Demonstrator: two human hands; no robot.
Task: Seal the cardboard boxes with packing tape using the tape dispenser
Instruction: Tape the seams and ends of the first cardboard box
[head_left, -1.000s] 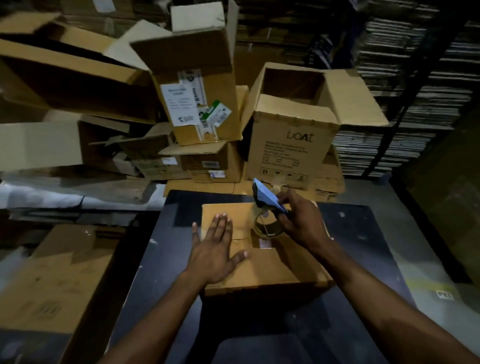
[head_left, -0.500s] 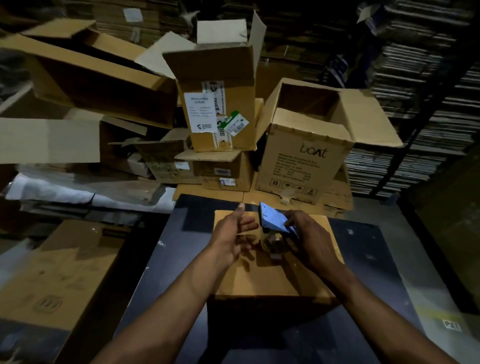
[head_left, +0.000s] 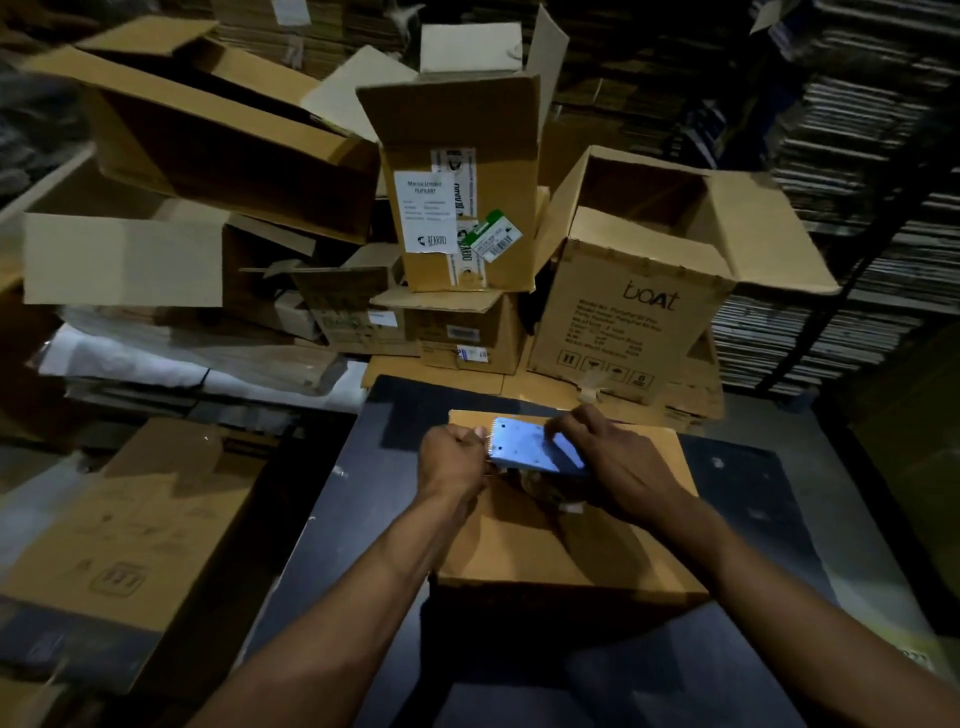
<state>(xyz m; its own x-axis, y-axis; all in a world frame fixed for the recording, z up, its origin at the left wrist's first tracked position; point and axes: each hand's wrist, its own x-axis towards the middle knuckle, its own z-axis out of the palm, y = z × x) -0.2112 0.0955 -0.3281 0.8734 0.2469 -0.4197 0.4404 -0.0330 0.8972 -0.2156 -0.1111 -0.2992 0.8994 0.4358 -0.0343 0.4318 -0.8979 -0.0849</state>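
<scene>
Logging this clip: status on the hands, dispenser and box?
Right hand grips blue tape dispenser; left hand curled at its toothed edge, apparently pinching tape. Cardboard box closed on dark table, no tape seen laid. Nothing obstructing.

closed box (head_left: 561, 545) on table (head_left: 753, 499); open boxes (head_left: 639, 291) stacked behind it.

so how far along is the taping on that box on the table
Done: the cardboard box sits on the dark table with its flaps closed. In hand: the right hand grips the blue tape dispenser over the box top, and the left hand is curled at its toothed end, seemingly pinching the tape end. Left: no tape strip shows on the box, and open boxes are piled behind.
</scene>
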